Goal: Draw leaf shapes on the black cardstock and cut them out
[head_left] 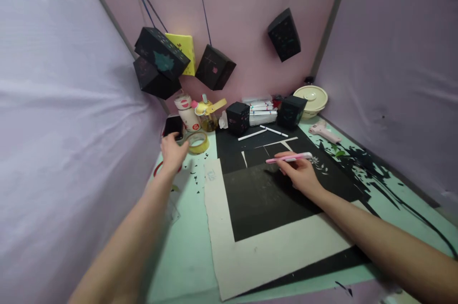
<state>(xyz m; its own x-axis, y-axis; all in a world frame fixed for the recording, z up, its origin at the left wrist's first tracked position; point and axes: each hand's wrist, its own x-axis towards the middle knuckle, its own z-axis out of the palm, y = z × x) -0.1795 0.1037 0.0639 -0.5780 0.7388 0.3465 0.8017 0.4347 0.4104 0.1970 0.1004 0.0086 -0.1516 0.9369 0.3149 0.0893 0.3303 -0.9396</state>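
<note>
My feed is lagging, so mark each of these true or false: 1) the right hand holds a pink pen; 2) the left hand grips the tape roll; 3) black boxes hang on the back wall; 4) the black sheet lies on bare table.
1) True: the right hand holds the pink pen over the black sheet.
2) False: the left hand reaches near the phone; the tape roll lies beside it, ungripped.
3) True: black boxes hang by strings.
4) False: it lies mostly on cream cardboard.
</note>
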